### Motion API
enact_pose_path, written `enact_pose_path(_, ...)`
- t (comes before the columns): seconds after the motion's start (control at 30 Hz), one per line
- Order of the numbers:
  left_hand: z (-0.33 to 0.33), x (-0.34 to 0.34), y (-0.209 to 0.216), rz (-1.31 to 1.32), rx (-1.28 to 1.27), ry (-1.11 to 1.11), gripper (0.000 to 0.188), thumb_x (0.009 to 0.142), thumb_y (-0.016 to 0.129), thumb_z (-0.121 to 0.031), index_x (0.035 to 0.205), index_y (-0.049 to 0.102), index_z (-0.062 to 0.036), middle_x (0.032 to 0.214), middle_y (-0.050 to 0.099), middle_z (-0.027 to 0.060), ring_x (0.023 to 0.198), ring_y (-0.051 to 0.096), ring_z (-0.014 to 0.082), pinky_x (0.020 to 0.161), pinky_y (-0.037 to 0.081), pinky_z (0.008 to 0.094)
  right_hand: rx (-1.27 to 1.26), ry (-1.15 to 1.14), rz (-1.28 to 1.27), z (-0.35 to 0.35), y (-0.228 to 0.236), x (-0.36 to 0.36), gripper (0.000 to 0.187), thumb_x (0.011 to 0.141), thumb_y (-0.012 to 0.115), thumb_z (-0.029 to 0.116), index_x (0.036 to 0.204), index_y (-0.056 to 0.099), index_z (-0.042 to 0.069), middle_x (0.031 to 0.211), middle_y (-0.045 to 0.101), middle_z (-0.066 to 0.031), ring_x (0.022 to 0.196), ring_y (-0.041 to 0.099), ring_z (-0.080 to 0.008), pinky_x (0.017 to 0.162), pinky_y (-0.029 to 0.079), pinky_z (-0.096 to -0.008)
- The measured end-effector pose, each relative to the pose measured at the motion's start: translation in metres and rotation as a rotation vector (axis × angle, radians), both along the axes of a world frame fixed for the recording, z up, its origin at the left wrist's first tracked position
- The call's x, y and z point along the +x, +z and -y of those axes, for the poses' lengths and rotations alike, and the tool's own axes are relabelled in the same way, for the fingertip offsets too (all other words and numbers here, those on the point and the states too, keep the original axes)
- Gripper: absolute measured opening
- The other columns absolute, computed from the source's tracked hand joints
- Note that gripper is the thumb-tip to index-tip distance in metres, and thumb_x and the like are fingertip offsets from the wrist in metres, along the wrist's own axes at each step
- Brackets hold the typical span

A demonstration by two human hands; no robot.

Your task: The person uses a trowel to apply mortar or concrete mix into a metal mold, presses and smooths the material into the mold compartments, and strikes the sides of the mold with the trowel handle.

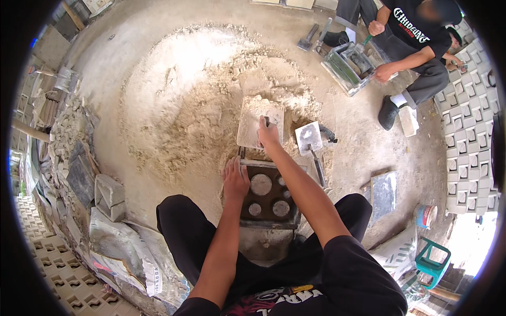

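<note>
My right hand (269, 135) is closed around the dark grip of a pale, flat rectangular float or scoop (247, 129). Loose sandy powder lies along its far edge, over the near side of the pile. Between my knees sits a dark-framed mould (269, 225) with round pale discs of different sizes in its face. Fingers stretched forward, my left hand (235, 179) rests on the mould's far left edge and holds nothing. To the right of the scoop, a smaller square trowel (309, 138) lies on the ground with its dark handle toward me.
A wide powder pile (195, 89) spreads ahead. At the far right a co-worker (416, 52) handles another mould (345, 68), with a hammer (308, 38) nearby. Stacked pale blocks (469, 131), a green stool (433, 262) and a bucket (425, 216) stand right; sacks (118, 242) and rubble lie left.
</note>
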State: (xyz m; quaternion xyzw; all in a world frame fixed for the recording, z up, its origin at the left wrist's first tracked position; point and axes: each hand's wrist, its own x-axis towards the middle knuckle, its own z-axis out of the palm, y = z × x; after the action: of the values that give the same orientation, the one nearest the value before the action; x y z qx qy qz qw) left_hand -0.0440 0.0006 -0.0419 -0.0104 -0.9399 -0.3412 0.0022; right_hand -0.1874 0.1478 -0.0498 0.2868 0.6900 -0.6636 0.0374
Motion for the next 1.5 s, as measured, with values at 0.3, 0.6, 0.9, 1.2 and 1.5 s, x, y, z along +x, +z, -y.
enact_pose_path(0.3, 0.000, -0.001, -0.011, -0.048, -0.047, 0.001, 0.044, 0.096, 0.040, -0.032, 0.129, 0.048, -0.0048, 0.127, 0.052, 0.0195, 0.118, 0.049, 0.0374, 0.101, 0.035, 0.0507, -0.007, 0.207, -0.046, -0.042, 0.130, 0.103, 0.046, 0.093, 0.054, 0.048, 0.072, 0.047, 0.008, 0.052, 0.042, 0.0012, 0.037, 0.040, -0.0110, 0.034, 0.033, -0.0286)
enact_pose_path(0.6, -0.007, 0.006, -0.018, -0.119, 0.028, 0.097, 0.047, 0.098, 0.036, -0.033, 0.132, 0.044, -0.0008, 0.129, 0.050, 0.0216, 0.120, 0.046, 0.0389, 0.105, 0.029, 0.0500, 0.661, 0.516, -0.055, -0.119, 0.174, 0.220, 0.055, 0.091, 0.050, 0.054, 0.075, 0.055, 0.002, 0.061, 0.055, -0.0061, 0.059, 0.058, -0.0184, 0.060, 0.046, -0.0350)
enact_pose_path(0.9, -0.042, 0.035, 0.044, -0.093, 0.561, -0.228, 0.051, 0.101, 0.032, -0.034, 0.113, 0.057, 0.0080, 0.104, 0.063, 0.0239, 0.103, 0.059, 0.0385, 0.092, 0.045, 0.0395, 0.630, 0.597, 0.078, -0.119, 0.157, 0.295, 0.057, 0.090, 0.050, 0.055, 0.081, 0.060, 0.000, 0.069, 0.062, -0.0156, 0.068, 0.062, -0.0304, 0.066, 0.047, -0.0408)
enact_pose_path(1.2, -0.051, 0.065, 0.010, 0.335, 0.993, -0.176, 0.072, 0.100, 0.019, -0.052, 0.120, 0.057, 0.0060, 0.118, 0.062, 0.0161, 0.113, 0.056, 0.0234, 0.102, 0.038, 0.0333, 0.927, 0.595, -0.043, -0.081, 0.145, 0.318, 0.047, 0.091, 0.051, 0.039, 0.082, 0.063, -0.005, 0.080, 0.063, -0.0284, 0.077, 0.061, -0.0454, 0.072, 0.047, -0.0502)
enact_pose_path(1.5, -0.050, 0.081, 0.045, 0.393, 0.818, -0.173, 0.078, 0.097, 0.022, -0.059, 0.127, 0.052, 0.0061, 0.128, 0.055, 0.0178, 0.122, 0.050, 0.0261, 0.104, 0.034, 0.0338, 0.958, 0.549, -0.042, -0.064, 0.154, 0.324, 0.049, 0.093, 0.049, 0.038, 0.082, 0.057, -0.009, 0.078, 0.061, -0.0315, 0.077, 0.061, -0.0478, 0.072, 0.048, -0.0534)
